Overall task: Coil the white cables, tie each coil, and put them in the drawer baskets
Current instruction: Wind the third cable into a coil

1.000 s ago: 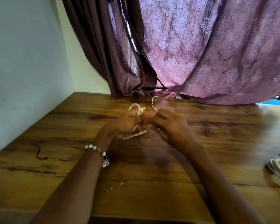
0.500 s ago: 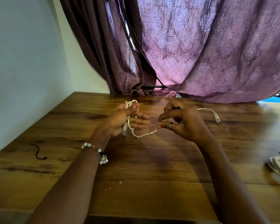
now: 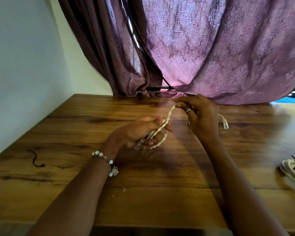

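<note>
Wooden table (image 3: 160, 193) spans the view, grain running L to R, w/ a pale wall behind at L. Far L on the tabletop: short dark cord piece (image 3: 34, 159), curled, lying loose, well apart from both hands. Left hand (image 3: 140, 133), beaded bracelet (image 3: 107, 163) at the wrist, is raised above the table w/ fingers curled round a bundle of white cable (image 3: 162, 128); cable looks twisted, rope-like. One clear plug end pokes out below the fingers; a loop of the same cable hangs under the hand. From the fist a twisted length runs up and R to the right hand (image 3: 201, 114). Right hand, ring on one finger, pinches the top of that length between thumb and fingertips, approx. level w/ the table's far edge. Cable's other end w/ clear connector (image 3: 225, 123) dangles just R of that hand. Purple patterned curtain (image 3: 220, 48) hangs behind. Far R edge: second white cable coil (image 3: 291, 171) lying on the table, partly out of view.
</note>
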Available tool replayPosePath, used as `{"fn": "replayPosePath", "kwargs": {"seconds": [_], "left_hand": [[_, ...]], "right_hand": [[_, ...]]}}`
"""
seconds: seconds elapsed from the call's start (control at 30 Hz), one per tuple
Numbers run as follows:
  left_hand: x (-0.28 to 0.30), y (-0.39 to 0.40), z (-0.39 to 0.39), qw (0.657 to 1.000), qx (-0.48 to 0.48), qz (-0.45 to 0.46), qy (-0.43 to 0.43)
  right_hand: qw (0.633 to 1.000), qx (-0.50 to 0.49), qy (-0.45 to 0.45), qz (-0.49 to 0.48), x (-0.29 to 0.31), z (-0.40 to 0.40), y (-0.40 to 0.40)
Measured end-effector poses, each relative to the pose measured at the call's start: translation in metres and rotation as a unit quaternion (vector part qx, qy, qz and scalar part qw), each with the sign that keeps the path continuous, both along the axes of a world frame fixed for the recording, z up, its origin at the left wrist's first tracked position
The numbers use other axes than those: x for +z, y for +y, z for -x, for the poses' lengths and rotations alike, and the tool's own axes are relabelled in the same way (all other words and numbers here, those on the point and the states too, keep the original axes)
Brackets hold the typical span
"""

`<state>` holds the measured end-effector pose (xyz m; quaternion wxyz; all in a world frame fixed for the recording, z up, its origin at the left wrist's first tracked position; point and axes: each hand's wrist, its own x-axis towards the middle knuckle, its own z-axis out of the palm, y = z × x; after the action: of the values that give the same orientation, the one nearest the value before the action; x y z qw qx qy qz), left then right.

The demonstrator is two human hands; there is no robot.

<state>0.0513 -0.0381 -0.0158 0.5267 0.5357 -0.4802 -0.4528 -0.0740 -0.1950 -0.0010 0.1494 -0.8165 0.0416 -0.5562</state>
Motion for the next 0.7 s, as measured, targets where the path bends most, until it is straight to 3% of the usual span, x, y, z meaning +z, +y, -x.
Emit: {"fn": "replayPosePath", "kwargs": {"seconds": [0.17, 0.27, 0.33, 0.47, 0.57, 0.63, 0.7], "left_hand": [[0.004, 0.001, -0.002, 0.969, -0.132, 0.070, 0.198], [0.012, 0.005, -0.015, 0.890, -0.232, 0.154, 0.361], [0.016, 0.009, -0.021, 0.854, -0.236, 0.217, 0.409], [0.024, 0.022, -0.037, 0.832, -0.164, 0.313, 0.427], [0.027, 0.035, -0.059, 0.819, -0.082, 0.379, 0.423], [0.025, 0.038, -0.069, 0.843, 0.038, 0.384, 0.375], [0.022, 0.038, -0.069, 0.872, 0.165, 0.354, 0.297]], "right_hand": [[0.990, -0.116, 0.067, 0.039, -0.014, -0.002, -0.010], [0.965, -0.104, 0.233, 0.063, -0.017, -0.006, -0.002], [0.934, -0.113, 0.320, 0.110, -0.020, -0.012, 0.013], [0.908, -0.140, 0.379, 0.112, -0.025, -0.026, 0.034], [0.859, -0.155, 0.461, 0.157, -0.029, -0.022, 0.036], [0.840, -0.147, 0.479, 0.206, -0.030, -0.019, 0.040], [0.851, -0.120, 0.434, 0.271, -0.030, -0.020, 0.047]]}}
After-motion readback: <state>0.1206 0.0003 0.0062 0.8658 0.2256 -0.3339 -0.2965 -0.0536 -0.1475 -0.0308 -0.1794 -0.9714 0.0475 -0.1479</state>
